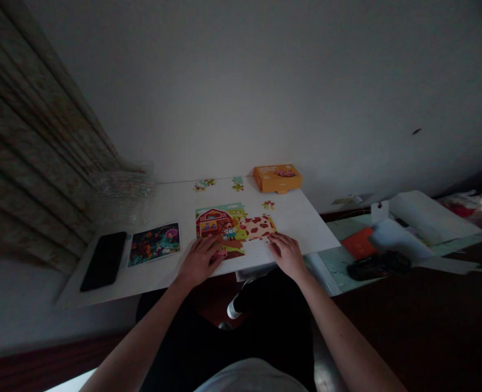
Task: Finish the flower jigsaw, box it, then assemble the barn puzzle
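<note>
A partly assembled jigsaw puzzle with a red barn, a small figure and a brown-spotted cow pattern lies on the white table. My left hand rests on its lower left part, fingers stretched out flat. At the lower right edge of the puzzle, my right hand has its fingers bent, with a small pale puzzle piece at the fingertips. Above the right end lies a loose red-patterned puzzle piece. More loose pieces and a joined group of pieces sit near the wall.
An orange box stands at the back right. To the left are a dark colourful picture card, a black phone-like slab and clear plastic wrapping. A lower green surface at right holds an open white box and black object.
</note>
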### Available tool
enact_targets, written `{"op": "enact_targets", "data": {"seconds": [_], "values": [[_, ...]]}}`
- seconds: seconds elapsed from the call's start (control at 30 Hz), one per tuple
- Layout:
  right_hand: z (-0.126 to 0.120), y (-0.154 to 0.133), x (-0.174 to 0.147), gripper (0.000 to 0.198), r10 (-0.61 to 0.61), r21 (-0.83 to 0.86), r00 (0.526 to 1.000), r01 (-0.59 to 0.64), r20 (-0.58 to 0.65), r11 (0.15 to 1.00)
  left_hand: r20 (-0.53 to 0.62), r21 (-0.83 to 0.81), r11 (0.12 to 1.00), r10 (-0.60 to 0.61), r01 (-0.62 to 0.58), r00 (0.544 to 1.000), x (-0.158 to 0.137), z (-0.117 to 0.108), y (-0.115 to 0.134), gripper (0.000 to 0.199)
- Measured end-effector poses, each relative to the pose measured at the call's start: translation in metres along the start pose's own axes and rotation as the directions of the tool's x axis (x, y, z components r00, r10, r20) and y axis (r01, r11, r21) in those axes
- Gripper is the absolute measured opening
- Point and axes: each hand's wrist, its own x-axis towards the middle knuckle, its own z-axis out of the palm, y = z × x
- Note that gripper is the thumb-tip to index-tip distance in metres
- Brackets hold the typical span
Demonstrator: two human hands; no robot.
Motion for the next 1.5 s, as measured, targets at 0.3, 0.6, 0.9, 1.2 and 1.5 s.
{"op": "enact_targets", "data": {"seconds": [0.3,0.6,0.9,1.2,1.5], "values": [[0.001,0.034,0.037,0.026,0.010,0.246,0.999,-0.018,0.036,0.969,-0.005,-0.058,0.998,-0.035,0.035,0.999,0.058,-0.006,0.004,0.028],[0.014,0.049,0.041,0.031,0.242,0.281,0.961,-0.198,-0.132,0.939,0.119,-0.163,0.984,0.092,-0.072,0.989,0.200,0.044,0.037,0.037],[0.012,0.045,0.042,0.017,0.173,0.143,0.982,-0.161,-0.077,0.977,0.262,-0.143,0.989,0.000,0.039,0.965,0.287,0.090,0.055,0.051],[0.008,0.042,0.041,0.015,0.195,0.160,0.978,-0.182,-0.075,0.970,0.202,-0.261,0.948,-0.131,0.182,0.970,0.298,0.094,0.048,0.052],[0.010,0.043,0.040,0.024,0.217,0.222,0.971,-0.189,-0.105,0.956,0.185,-0.467,0.843,-0.201,0.266,0.962,0.260,0.070,0.043,0.022]]}}
